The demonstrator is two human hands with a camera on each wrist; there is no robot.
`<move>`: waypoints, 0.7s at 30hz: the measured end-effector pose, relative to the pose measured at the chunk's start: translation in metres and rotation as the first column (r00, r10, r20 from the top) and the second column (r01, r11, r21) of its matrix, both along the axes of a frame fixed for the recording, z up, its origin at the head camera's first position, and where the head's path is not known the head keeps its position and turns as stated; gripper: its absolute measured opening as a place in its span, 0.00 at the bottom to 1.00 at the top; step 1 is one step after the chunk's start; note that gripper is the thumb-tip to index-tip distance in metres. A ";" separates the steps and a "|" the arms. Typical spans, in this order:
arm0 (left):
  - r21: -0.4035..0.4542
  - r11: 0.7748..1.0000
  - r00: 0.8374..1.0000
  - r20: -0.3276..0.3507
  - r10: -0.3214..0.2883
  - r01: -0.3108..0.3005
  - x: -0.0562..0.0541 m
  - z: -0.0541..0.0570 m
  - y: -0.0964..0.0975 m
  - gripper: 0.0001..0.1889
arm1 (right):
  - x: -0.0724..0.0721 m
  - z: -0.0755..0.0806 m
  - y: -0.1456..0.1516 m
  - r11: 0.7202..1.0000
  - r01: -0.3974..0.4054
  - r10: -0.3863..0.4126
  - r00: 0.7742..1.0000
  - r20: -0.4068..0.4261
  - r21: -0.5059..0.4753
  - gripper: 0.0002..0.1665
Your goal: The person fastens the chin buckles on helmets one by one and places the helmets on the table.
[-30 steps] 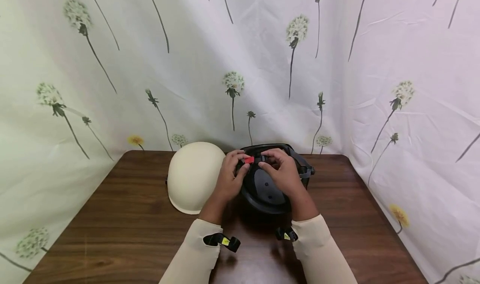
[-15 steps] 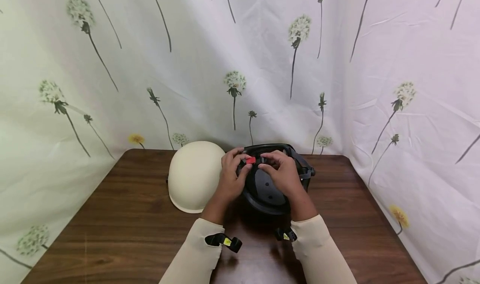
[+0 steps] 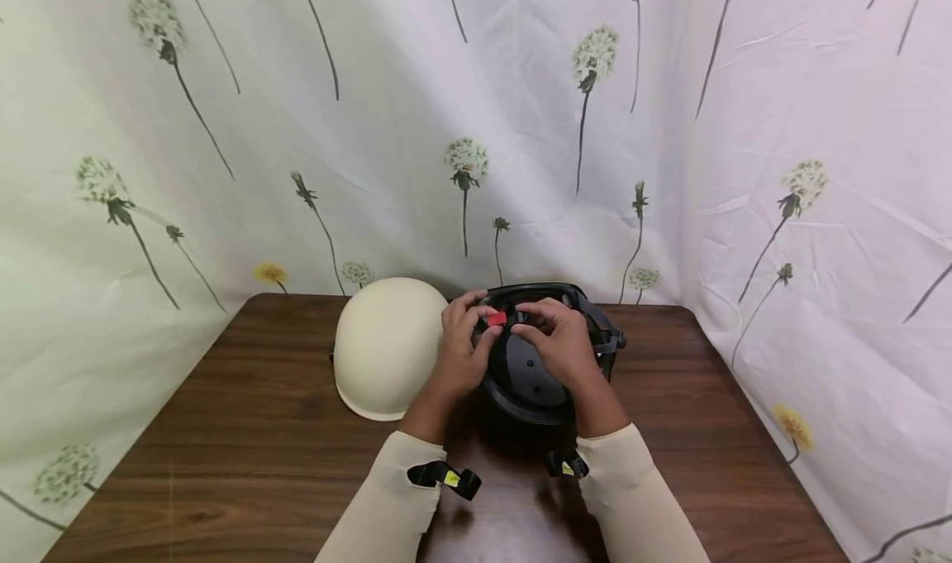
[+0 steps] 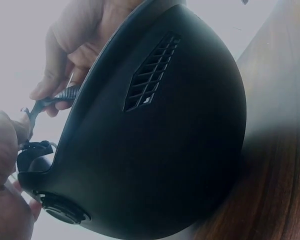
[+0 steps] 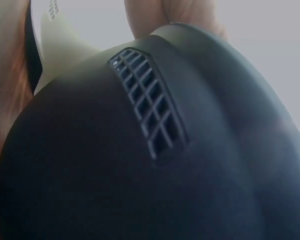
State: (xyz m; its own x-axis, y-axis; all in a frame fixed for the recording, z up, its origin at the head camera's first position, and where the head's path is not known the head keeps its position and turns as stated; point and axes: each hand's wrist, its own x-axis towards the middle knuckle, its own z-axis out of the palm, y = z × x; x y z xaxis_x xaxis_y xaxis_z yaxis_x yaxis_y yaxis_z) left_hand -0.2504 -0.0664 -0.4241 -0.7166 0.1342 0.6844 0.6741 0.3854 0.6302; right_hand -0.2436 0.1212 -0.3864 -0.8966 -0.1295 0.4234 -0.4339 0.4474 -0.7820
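A black helmet (image 3: 535,414) lies upside down on the table, its dark padded inside facing up. My left hand (image 3: 459,352) pinches a small red buckle piece (image 3: 497,319) between thumb and fingers above the helmet's opening. Just to its right, my right hand (image 3: 559,340) pinches a small dark buckle piece (image 3: 520,317), partly hidden by the fingertips. The two pieces appear close together but apart. In the left wrist view, fingers hold thin dark strap parts (image 4: 40,104) beside the helmet's rim. The right wrist view mostly shows the vented black shell (image 5: 90,165).
A cream helmet (image 3: 388,348) rests dome up on the wooden table (image 3: 245,431), immediately left of the black one. A grey strap (image 3: 601,319) runs along the black helmet's right side. Behind the table hangs a flower-printed cloth (image 3: 402,133).
Both hands keep their grips with barely any motion. The left hand and the red piece shift very slightly; the whole head view moves a little too.
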 end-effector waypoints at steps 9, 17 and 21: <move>0.021 0.999 0.998 0.047 -0.036 0.035 0.000 -0.001 0.002 0.09 | 0.000 0.000 0.002 1.000 -0.007 0.007 1.000 0.012 -0.010 0.18; 0.058 0.997 0.997 0.048 -0.059 0.056 0.002 0.000 0.004 0.10 | 0.000 0.002 0.004 1.000 -0.017 0.017 1.000 0.020 -0.009 0.18; 0.042 0.997 0.998 0.033 -0.060 0.059 0.002 0.000 0.005 0.11 | 0.000 0.002 0.004 0.999 -0.029 0.030 0.999 0.022 -0.024 0.18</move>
